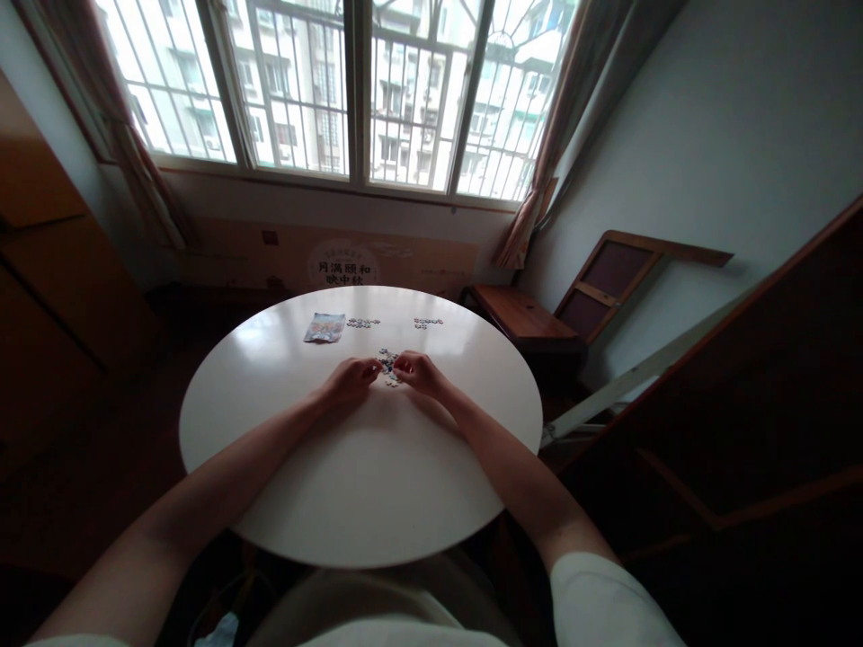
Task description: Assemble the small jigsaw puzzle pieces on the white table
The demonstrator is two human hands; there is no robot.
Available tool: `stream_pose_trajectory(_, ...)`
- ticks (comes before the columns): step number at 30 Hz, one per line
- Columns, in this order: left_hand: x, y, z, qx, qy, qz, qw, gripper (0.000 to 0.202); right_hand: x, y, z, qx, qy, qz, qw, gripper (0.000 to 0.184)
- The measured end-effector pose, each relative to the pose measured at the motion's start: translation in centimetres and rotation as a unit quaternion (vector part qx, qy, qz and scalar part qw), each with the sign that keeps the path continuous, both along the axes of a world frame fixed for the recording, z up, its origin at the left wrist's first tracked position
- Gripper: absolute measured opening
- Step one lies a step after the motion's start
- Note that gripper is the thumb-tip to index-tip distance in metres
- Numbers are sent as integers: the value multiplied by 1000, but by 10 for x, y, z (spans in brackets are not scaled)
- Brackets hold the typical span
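Observation:
A small pile of jigsaw puzzle pieces (389, 363) lies on the round white table (364, 485), between my two hands. My left hand (351, 377) is at the left side of the pile, its fingers curled and the tips pressed together. From the right, my right hand (413, 370) reaches over the pile's edge with its fingers closed in a pinch. Whatever the fingertips hold is too small to make out. Behind the hands are two groups of spread pieces, a left group (363, 323) and a smaller right group (428, 323).
A printed packet or sheet (324, 328) lies left of the left group. Beyond the table are a long cardboard panel with printed characters (343, 270) and barred windows. A wooden chair (526, 310) stands behind the table's right side, by the wall.

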State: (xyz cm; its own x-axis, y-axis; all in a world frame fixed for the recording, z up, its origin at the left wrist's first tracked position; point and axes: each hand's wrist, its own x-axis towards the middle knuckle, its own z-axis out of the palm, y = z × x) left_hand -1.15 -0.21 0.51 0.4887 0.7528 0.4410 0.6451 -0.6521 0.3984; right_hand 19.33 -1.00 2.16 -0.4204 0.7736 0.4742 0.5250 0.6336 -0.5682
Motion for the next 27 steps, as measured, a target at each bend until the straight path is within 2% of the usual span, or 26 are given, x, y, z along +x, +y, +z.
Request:
stream_pose_trajectory(11, 0, 0, -1, -6, -10, -13, 1000, 28, 1, 1, 0, -1, -14, -19, 1000, 7)
stream_pose_trajectory(27, 0, 0, -1, -5, -11, -9, 1000, 28, 0, -1, 1, -8, -5, -11, 1000, 7)
